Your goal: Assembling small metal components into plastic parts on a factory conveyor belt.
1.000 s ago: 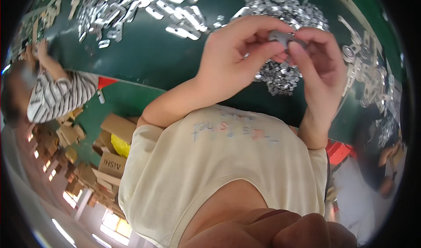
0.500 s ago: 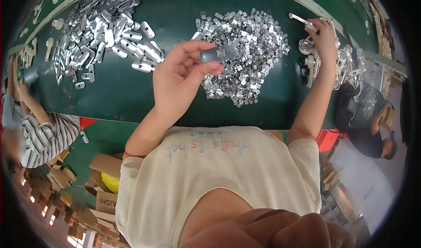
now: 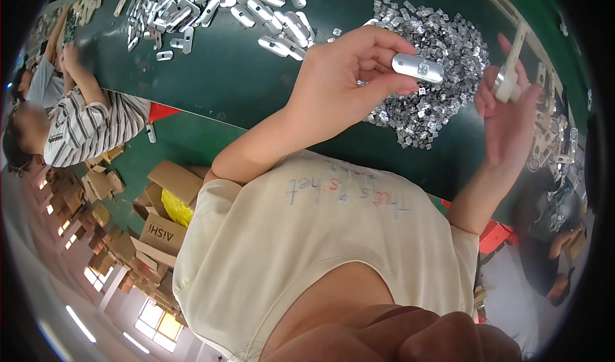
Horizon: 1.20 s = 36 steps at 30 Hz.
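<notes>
My left hand [image 3: 339, 70] pinches an oval silver metal cover plate [image 3: 416, 68] between thumb and fingers, its outer face showing. Below the plate lies a heap of small square metal pieces [image 3: 442, 35]. On the right, my right hand [image 3: 509, 122] is raised with its palm showing, the fingers closed about a white long-handled part [image 3: 511, 74] with a rounded end. That part stands nearly upright and is smeared by motion. Near this hand is a pile of similar white parts with ring ends [image 3: 549, 141].
Many oval silver plates [image 3: 256, 6] lie heaped at the far left of the green table [image 3: 237, 80]. A pale rail [image 3: 493, 3] runs along the far side. Co-workers sit at left [image 3: 96, 118] and right [image 3: 541, 259]. Cardboard boxes [image 3: 163, 230] stand on the floor.
My right hand has come away from the white parts and turned palm up, bringing one part upright. The left hand's plate has flipped from inner to outer face. The whole view has tilted.
</notes>
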Each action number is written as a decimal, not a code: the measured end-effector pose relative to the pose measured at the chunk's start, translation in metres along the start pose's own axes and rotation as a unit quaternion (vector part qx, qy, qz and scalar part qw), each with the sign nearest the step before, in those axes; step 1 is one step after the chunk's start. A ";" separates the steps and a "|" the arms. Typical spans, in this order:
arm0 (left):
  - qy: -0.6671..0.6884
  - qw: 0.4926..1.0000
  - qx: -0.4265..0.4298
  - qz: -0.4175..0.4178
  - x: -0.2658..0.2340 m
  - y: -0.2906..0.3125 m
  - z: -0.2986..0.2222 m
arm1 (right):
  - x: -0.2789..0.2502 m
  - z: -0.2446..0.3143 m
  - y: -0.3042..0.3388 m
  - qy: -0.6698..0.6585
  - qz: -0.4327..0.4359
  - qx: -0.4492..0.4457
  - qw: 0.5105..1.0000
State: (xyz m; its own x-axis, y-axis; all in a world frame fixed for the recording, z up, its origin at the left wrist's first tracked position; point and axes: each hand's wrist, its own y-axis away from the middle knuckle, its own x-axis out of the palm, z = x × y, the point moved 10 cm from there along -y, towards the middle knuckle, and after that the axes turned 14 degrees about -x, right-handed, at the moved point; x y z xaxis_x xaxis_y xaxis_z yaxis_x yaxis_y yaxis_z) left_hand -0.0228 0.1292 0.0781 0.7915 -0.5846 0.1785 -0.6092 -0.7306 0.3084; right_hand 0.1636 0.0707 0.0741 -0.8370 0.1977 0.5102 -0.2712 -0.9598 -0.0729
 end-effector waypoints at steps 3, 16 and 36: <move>-0.035 0.999 -0.002 -0.009 -0.005 0.007 0.002 | 0.020 0.019 0.014 0.228 0.006 -0.133 0.964; -0.005 0.998 -0.028 0.059 0.006 0.011 0.000 | 0.095 0.031 0.016 0.544 0.162 -0.213 0.795; -0.003 0.998 -0.026 0.062 0.011 0.015 -0.003 | 0.102 0.037 0.018 0.584 0.178 -0.206 0.765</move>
State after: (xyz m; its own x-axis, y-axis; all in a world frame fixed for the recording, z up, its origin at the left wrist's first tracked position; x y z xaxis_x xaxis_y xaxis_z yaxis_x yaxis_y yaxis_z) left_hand -0.0231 0.1130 0.0875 0.7102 -0.6712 0.2123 -0.6984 -0.6339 0.3322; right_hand 0.0909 0.0658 0.1567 -0.6817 0.2137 -0.6997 0.1464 -0.8972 -0.4166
